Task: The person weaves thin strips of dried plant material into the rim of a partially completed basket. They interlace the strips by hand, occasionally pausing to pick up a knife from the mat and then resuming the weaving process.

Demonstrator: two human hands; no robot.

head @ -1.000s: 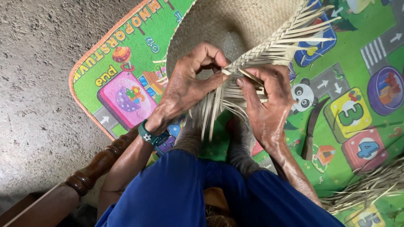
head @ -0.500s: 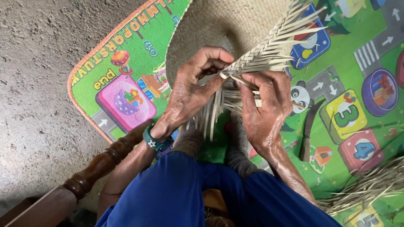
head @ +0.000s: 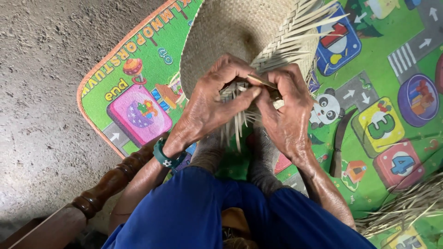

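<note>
A pale woven straw mat piece [head: 230, 32] hangs in front of me, with loose flat strips [head: 235, 129] trailing from its lower edge. My left hand [head: 207, 108] grips that edge, thumb pressed across the strips. My right hand [head: 286, 110] pinches a single strip [head: 260, 80] beside the left thumb. Both hands touch at the weave's edge. More free strip ends [head: 318, 23] fan out at the upper right of the weave.
A colourful children's play mat [head: 383, 106] covers the floor, bare concrete [head: 41, 92] to the left. A dark knife [head: 339, 147] lies on the mat right of my hand. A pile of dry straw [head: 406, 207] sits lower right. A turned wooden leg [head: 97, 193] is lower left.
Both hands have drawn closer together at the weave's edge, and the right hand has pulled a strip across toward the left thumb. The view has shifted slightly.
</note>
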